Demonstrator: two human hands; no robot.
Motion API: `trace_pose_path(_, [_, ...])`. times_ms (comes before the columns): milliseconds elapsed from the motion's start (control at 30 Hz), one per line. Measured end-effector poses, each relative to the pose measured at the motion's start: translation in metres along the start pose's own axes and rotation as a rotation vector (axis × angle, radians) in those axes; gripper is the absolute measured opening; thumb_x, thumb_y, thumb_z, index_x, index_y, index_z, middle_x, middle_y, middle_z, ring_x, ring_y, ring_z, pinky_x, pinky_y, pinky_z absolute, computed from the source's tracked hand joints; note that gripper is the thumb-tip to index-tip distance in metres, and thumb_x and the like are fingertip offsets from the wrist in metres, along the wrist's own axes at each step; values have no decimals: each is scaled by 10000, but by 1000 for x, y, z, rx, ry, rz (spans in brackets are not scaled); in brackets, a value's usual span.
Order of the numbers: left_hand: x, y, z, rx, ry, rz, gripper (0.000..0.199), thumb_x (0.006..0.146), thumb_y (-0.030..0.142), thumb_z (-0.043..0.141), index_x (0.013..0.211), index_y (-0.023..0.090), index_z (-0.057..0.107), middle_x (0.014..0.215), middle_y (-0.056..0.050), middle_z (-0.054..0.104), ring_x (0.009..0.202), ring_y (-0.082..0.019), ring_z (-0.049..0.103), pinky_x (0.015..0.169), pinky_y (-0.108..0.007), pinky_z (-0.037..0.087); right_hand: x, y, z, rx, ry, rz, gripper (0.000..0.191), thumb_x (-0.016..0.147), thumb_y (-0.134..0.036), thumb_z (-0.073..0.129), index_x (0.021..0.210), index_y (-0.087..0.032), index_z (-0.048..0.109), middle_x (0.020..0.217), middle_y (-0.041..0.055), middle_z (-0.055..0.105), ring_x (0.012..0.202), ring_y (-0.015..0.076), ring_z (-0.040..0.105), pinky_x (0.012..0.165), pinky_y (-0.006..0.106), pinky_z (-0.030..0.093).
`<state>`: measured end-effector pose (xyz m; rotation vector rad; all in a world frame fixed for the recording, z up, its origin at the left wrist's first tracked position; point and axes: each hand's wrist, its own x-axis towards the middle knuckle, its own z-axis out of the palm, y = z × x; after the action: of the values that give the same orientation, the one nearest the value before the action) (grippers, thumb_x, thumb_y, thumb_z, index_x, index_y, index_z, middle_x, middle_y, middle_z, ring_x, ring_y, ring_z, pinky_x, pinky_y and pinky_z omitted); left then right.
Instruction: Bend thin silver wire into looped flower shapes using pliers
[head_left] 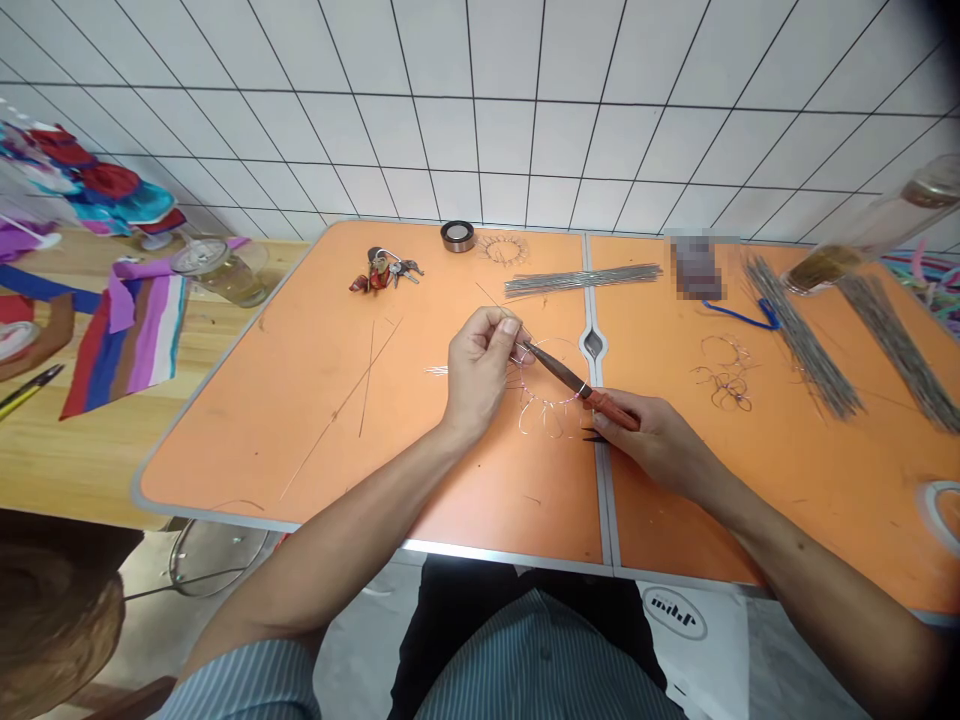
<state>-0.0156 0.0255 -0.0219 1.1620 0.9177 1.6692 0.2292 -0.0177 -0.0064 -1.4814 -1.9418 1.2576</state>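
Note:
My left hand (484, 365) pinches thin wire between thumb and fingers above the orange table (465, 510). Part of a wire ring with several loops (551, 402) shows between my hands. In my right hand (652, 435) are red-handled long-nose pliers (562, 372), their tip at the wire beside my left fingertips. Dark pointed blades (595, 436) stick out beneath my right fingers; the rest of that tool is hidden. A few light wire ends (436, 371) show to the left of my left hand.
Loose wires (349, 397) lie left. Behind are keys (397, 268), a tape roll (457, 236) and a wire bundle (585, 279). To the right lie looped wire pieces (727, 375), more bundles (806, 335) and a tilted glass container (847, 245). A metal seam (606, 500) crosses the table.

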Motion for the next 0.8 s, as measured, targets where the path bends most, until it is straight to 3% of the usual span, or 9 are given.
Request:
trace_pose_path(267, [0, 2, 0, 14, -3, 3, 333, 997, 507, 788, 894, 209, 682, 824, -2, 702, 629, -96, 649, 627, -231, 563, -2, 4, 1, -14, 8, -44, 366, 1045, -547, 602, 1057, -216, 758, 807, 0, 577, 794, 217, 605, 742, 329, 450])
trace_pose_path(367, [0, 4, 0, 12, -2, -4, 330, 993, 507, 792, 895, 210, 687, 825, 1, 702, 615, -93, 636, 615, -228, 555, -1, 4, 1, -15, 7, -51, 362, 1047, -547, 588, 999, -216, 727, 805, -2, 545, 765, 199, 538, 716, 322, 420])
trace_pose_path(800, [-1, 3, 1, -30, -9, -12, 337, 980, 506, 816, 883, 207, 694, 810, 9, 691, 606, -89, 636, 611, -221, 543, -2, 1, 3, -15, 19, -48, 304, 1044, -500, 598, 1018, -224, 723, 862, 9, 626, 832, 228, 634, 766, 328, 462])
